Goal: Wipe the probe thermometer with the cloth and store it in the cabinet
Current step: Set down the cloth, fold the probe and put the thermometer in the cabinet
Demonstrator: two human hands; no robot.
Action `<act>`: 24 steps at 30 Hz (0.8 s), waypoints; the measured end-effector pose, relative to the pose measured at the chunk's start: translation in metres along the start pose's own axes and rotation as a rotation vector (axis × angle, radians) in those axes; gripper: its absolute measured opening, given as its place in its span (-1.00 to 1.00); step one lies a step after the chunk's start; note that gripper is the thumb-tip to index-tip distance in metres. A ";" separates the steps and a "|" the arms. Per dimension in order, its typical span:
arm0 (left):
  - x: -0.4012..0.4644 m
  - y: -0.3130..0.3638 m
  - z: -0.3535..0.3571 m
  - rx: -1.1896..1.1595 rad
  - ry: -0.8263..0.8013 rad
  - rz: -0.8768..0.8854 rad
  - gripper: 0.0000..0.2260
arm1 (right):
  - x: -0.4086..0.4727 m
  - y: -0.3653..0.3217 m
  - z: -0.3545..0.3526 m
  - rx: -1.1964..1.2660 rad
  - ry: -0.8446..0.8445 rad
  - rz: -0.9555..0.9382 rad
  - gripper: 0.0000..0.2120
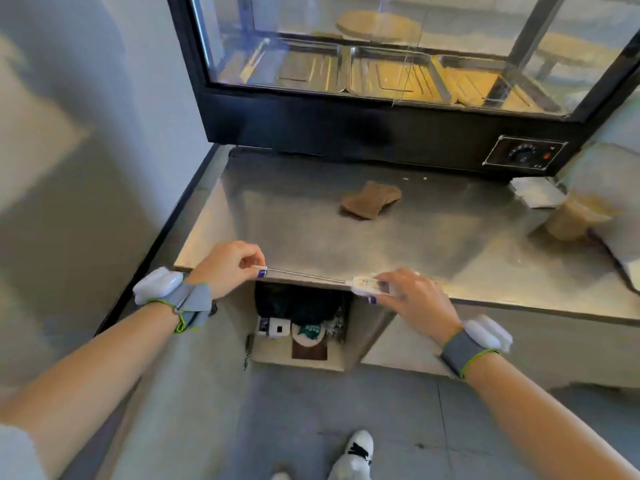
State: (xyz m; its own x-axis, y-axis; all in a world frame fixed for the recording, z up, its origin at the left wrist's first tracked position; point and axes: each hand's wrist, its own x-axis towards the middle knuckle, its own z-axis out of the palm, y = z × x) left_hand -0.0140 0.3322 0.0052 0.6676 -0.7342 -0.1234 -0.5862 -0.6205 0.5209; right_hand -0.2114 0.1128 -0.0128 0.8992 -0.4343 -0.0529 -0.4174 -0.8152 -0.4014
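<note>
The probe thermometer (pixel 363 285) has a white body and a long thin metal probe that runs leftward along the counter's front edge. My right hand (pixel 414 299) grips the white body. My left hand (pixel 232 263) pinches the probe's tip between thumb and fingers. The brown cloth (pixel 370 200) lies folded on the steel counter, well behind both hands and touching neither. Below the counter edge, between my hands, the cabinet (pixel 301 341) stands open, with dark and white items inside.
A black glass-fronted warming display (pixel 363 98) with metal trays stands at the back of the steel counter (pixel 433 244). A beige container (pixel 575 220) and white papers (pixel 536 192) sit at the right. A wall runs along the left. My shoe (pixel 356 452) is on the grey floor.
</note>
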 end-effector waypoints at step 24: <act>0.000 -0.089 0.225 -0.079 0.066 -0.739 -0.72 | 0.002 0.060 0.229 0.113 -0.229 0.216 -0.66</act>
State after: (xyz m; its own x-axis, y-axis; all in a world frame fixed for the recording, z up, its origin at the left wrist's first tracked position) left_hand -0.0654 0.3257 -0.2312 0.9025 -0.1140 -0.4154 0.0591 -0.9225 0.3814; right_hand -0.2049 0.1511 -0.2460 0.8027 -0.4851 -0.3468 -0.5963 -0.6601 -0.4568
